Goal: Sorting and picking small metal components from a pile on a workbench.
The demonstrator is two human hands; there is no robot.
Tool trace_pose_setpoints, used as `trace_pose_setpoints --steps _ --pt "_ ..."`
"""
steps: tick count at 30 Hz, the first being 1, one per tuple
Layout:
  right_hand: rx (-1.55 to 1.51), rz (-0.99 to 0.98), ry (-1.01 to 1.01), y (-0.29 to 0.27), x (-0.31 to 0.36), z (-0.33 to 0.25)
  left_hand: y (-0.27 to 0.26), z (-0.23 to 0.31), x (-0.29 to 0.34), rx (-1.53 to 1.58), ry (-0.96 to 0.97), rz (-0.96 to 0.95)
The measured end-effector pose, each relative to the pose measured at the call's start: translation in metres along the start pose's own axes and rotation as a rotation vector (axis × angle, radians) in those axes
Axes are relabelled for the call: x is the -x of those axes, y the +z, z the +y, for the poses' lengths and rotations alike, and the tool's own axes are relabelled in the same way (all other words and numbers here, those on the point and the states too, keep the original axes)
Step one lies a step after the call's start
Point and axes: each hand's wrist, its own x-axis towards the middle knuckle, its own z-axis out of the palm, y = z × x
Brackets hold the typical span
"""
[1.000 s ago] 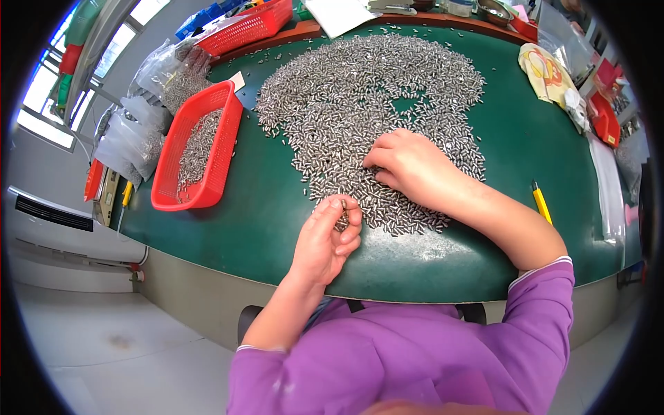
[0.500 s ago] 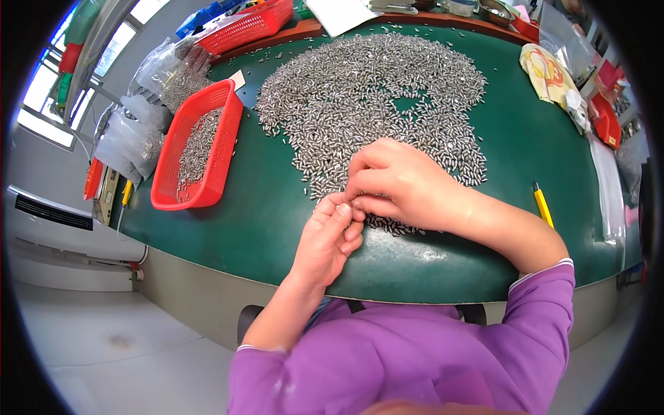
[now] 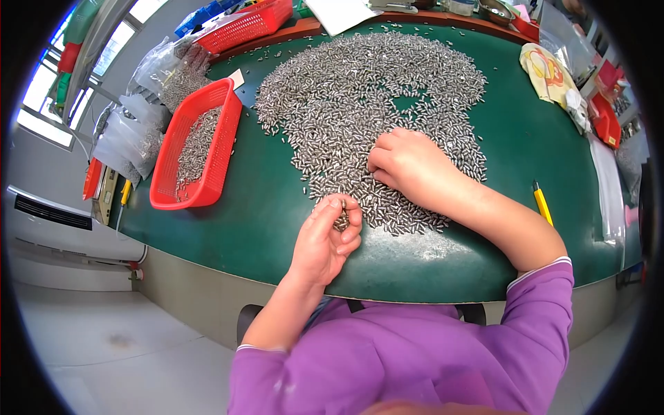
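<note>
A wide spread of small silvery metal pins (image 3: 360,90) with pointed ends covers the middle of the green table (image 3: 277,238). At the spread's near edge, my left hand (image 3: 326,232) is curled palm up around several of these pins, which show between thumb and fingers. Farther right, my right hand (image 3: 413,166) reaches over the pile with its fingers bent down and pressed together at the pins. Whatever its fingertips pinch is hidden beneath the hand. To the left stands a red plastic basket (image 3: 227,149) partly filled with the same kind of pins.
Clear plastic bags of small parts (image 3: 142,131) lie beyond the basket. A yellow-handled tool (image 3: 543,203) rests at the right, with a yellow patterned cloth (image 3: 546,69) behind it. Another red basket (image 3: 252,26) and a white sheet (image 3: 339,14) lie along the far wooden edge.
My right hand has moved away from my left fingertips, to the right and onto the pile. My left hand stays nearly in place, and the pins in it now show.
</note>
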Motion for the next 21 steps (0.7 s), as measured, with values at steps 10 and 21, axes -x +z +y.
trace_pose_setpoints --steps 10,21 --pt "-0.506 0.110 -0.052 -0.014 -0.004 -0.027 0.000 -0.003 0.001 -0.031 0.041 -0.039" --pt "-0.279 0.166 -0.095 -0.011 -0.003 -0.018 -0.002 0.000 -0.002 0.052 -0.037 -0.058"
